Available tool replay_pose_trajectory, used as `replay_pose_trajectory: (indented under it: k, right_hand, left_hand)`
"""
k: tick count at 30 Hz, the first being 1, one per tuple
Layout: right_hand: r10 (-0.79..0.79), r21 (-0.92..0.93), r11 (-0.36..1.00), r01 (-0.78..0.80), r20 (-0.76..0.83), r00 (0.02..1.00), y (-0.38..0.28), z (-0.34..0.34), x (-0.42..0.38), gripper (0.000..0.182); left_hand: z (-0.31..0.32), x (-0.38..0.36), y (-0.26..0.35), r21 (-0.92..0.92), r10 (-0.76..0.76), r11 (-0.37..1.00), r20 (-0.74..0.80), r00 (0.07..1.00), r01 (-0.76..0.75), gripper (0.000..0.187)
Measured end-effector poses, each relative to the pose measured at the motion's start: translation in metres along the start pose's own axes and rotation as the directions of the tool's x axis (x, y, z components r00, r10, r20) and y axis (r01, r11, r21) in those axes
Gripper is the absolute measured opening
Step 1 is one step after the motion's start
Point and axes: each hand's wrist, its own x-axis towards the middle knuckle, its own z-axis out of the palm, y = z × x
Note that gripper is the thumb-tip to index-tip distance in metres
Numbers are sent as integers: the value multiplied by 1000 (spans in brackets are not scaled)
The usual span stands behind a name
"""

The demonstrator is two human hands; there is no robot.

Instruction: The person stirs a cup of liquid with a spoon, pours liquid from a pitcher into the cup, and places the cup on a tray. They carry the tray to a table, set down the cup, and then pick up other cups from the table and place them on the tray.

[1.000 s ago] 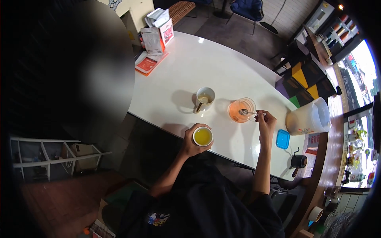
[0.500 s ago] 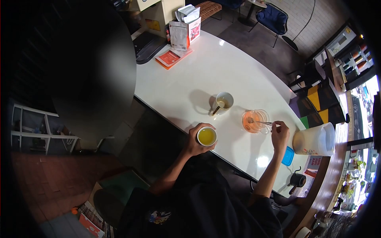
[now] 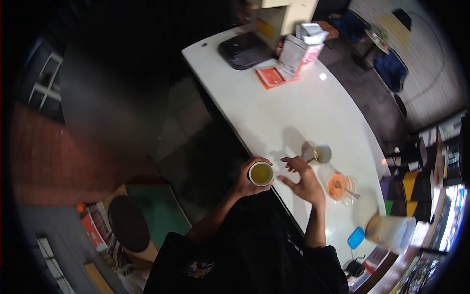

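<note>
The fingers of the left hand (image 3: 245, 182) are wrapped around a white cup (image 3: 261, 174) of yellow-green liquid, which is held upright just off the near edge of the worktop (image 3: 274, 105), its mouth facing straight up at the camera so that its long axis runs vertically. The fingers (image 3: 293, 164) of the right hand (image 3: 303, 179) are spread wide and nothing is held in them; that hand hovers over the worktop just at 3 o'clock of the held cup, fingertips directed toward 10 o'clock. The step in hand is judged to be a steadying of the drink while the free hand is brought toward it, and a level, careful carry would be called for, since the liquid stands near the rim. At 2 o'clock of the right hand a second mug (image 3: 322, 154) stands, and at 4 o'clock a glass (image 3: 340, 187) of orange liquid with a spoon (image 3: 351, 193) resting in it, handle pointing toward 4 o'clock. Farther along at 5 o'clock a blue lid (image 3: 356, 238) and a pale jug (image 3: 389, 229) are seen.
</note>
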Motion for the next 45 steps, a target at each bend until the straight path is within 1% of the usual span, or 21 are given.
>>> replay_pose_trajectory:
  k: [4,5,6,8,9,10,12,13,17,19,21,24,28,30,35,38,40,41,43,44,45]
  right_hand:
    - [-121,68,992,108,236,964,-23,47,41,64]
    - [-139,83,989,120,294,945,-28,58,51,72]
    - [-178,99,983,154,337,924,-33,69,59,72]
    - [-271,110,963,247,382,883,-44,90,74,79]
    - [-233,112,972,205,469,852,-49,101,81,84]
    - [-269,131,963,236,513,815,-54,114,87,84]
    - [-253,152,967,203,587,769,-61,144,99,89]
    - [-365,235,931,280,580,728,-61,161,105,87]
    - [-558,429,829,358,602,571,-82,229,120,79]
    - [-556,481,830,283,671,490,-94,263,120,77]
    - [-578,498,816,292,717,391,-116,292,118,76]
    - [-599,533,797,285,760,252,-142,341,111,74]
    - [-579,539,779,318,814,38,-193,394,99,70]
    - [-573,542,756,367,819,-29,-209,426,90,69]
    - [-643,657,594,464,734,-217,-234,509,71,64]
    - [-569,626,550,553,765,-301,-255,552,68,63]
    - [-551,611,515,602,773,-313,-264,577,65,63]
    - [-542,593,476,650,780,-315,-268,591,64,63]
    - [-556,610,476,634,767,-320,-269,622,63,62]
    - [-574,623,476,621,755,-317,-268,635,64,62]
    - [-489,570,553,608,812,-317,-285,637,62,60]
  left_hand:
    - [-33,-15,-4,26,-2,1000,-171,985,7,52]
    - [-41,-24,-9,13,-80,996,-208,975,85,59]
    - [-51,-31,-9,39,-77,995,-262,962,91,59]
    - [-69,-44,-8,-144,-47,989,-380,924,-9,63]
    - [-76,-52,-8,26,-47,998,-447,893,65,63]
    - [-84,-58,-3,50,-39,996,-502,864,74,63]
    - [-102,-69,12,81,-21,993,-622,783,91,64]
    - [-110,-78,15,106,-4,989,-668,744,101,64]
    - [-143,-118,31,256,105,948,-813,572,191,61]
    - [-155,-142,38,335,174,905,-853,492,261,59]
    - [-165,-167,38,303,170,890,-914,368,341,56]
    - [-180,-202,46,249,186,879,-965,187,406,56]
    - [-205,-250,56,287,294,816,-953,67,502,55]
    - [-220,-273,64,234,288,803,-958,-12,548,55]
    - [-262,-335,69,242,347,754,-936,-57,611,59]
    - [-286,-368,69,181,303,768,-948,-100,614,62]
    - [-301,-386,71,142,267,754,-958,-102,642,71]
    - [-305,-394,73,59,188,753,-974,-129,655,77]
    - [-313,-409,77,-98,28,714,-986,-167,694,94]
    - [-314,-416,76,-111,25,716,-983,-184,689,94]
    - [-315,-422,77,-164,22,667,-971,-240,727,96]
